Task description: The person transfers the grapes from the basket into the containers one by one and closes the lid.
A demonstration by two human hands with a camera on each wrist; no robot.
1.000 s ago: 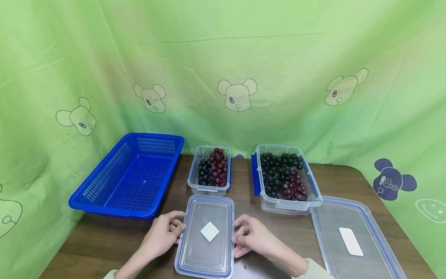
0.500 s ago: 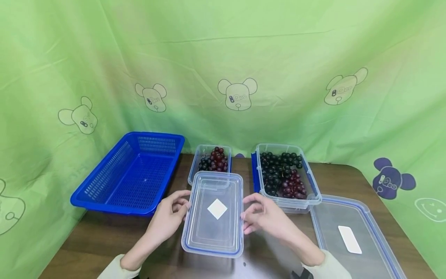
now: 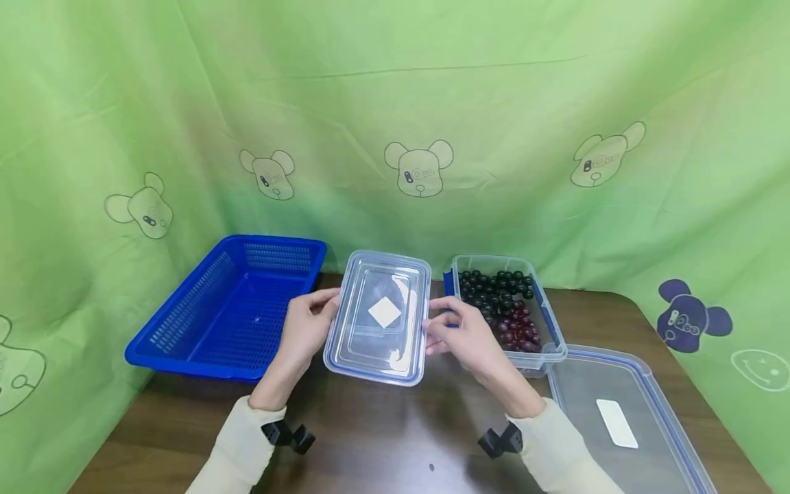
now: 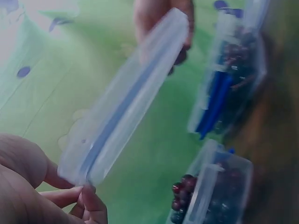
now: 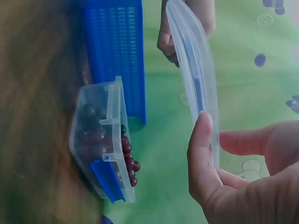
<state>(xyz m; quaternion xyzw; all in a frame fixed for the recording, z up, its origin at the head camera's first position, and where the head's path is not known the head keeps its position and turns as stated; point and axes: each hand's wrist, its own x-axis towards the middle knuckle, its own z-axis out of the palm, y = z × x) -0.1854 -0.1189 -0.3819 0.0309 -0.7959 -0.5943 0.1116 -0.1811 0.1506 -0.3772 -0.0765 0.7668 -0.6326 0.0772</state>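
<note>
A clear lid (image 3: 361, 343) with a blue seal line and a white diamond label is held in the air by both hands. My left hand (image 3: 306, 326) pinches its left long edge, and my right hand (image 3: 459, 336) pinches the opposite edge. In the head view the lid covers the small container; the right wrist view shows that small container (image 5: 100, 121) apart from the lid, with red and dark grapes (image 5: 128, 154) rising above its rim. Just beyond my right hand stands a larger clear container (image 3: 552, 329) of black and red grapes (image 3: 496, 285).
At the left is a blue slotted basket (image 3: 179, 367). A large clear lid (image 3: 586, 412) with a white label lies on the wooden table (image 3: 370, 439) at the right. Behind everything hangs a green curtain (image 3: 420, 82) printed with bear heads.
Both hands have lifted the lid off the table and carried it up and away from me, over the small container, which it now hides in the head view.
</note>
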